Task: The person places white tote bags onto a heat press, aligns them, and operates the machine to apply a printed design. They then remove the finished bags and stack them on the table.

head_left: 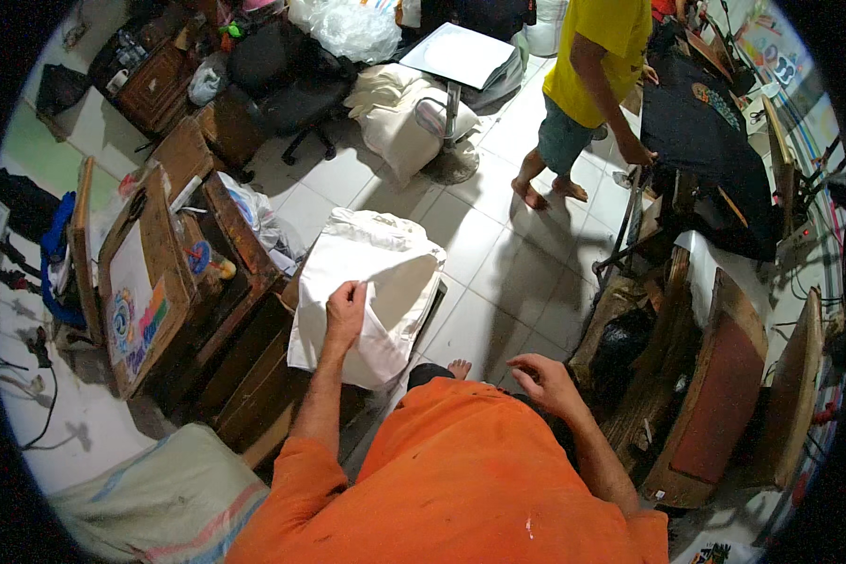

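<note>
A pile of white cloth, apparently bags (385, 249), rests on a low stand just ahead of me. My left hand (346, 308) pinches the upper layer near the middle of the pile, lifting a fold of it. My right hand (540, 381) hangs in the air to the right of the cloth, fingers loosely bent and apart, holding nothing. I wear an orange shirt (470, 470), and my bare foot shows below the cloth.
Wooden boards and frames crowd my left (146, 301) and right (714, 385). A person in a yellow shirt (578, 89) stands barefoot beside a black garment (705, 141) on a press board. A black chair (273, 85), a white-topped stand (449, 56) and sacks (395, 132) lie beyond.
</note>
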The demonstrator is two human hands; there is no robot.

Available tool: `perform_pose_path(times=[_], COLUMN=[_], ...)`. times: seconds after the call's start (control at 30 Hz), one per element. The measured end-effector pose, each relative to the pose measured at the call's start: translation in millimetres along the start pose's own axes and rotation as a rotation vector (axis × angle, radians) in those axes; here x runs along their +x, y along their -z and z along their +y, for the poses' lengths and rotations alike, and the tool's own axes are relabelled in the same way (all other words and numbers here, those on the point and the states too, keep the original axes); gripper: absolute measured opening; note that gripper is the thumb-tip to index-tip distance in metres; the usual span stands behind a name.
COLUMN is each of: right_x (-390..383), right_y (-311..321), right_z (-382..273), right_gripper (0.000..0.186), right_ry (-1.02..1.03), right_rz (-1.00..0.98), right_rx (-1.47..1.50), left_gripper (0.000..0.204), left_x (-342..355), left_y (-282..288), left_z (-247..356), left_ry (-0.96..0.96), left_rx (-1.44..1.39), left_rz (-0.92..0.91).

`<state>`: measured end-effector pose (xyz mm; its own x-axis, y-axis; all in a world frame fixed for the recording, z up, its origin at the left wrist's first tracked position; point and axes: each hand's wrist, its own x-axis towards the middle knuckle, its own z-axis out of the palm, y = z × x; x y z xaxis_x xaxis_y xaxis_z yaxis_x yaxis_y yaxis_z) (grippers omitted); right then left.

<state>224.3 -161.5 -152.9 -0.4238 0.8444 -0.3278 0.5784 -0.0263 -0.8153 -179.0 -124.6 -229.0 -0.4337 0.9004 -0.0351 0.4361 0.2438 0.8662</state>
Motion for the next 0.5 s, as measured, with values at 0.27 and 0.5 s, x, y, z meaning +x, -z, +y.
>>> perform_pose_path(times=[0.27, 0.5], right_x=[73, 29], right_y=[-30, 66], right_z=[-49, -61], right_gripper=[0.059, 0.034], right_ry=[0.254, 0.286], right_rz=[-0.216, 0.355], right_rx=[0.454, -0.210], left_gripper=[0.017, 0.068], left_x=[15, 2], left_y=[-24, -65], left_z=[133, 202], left_ry=[0.073, -0.361], left_rx=[-1.113, -0.449], left_rz=[-0.242, -0.058])
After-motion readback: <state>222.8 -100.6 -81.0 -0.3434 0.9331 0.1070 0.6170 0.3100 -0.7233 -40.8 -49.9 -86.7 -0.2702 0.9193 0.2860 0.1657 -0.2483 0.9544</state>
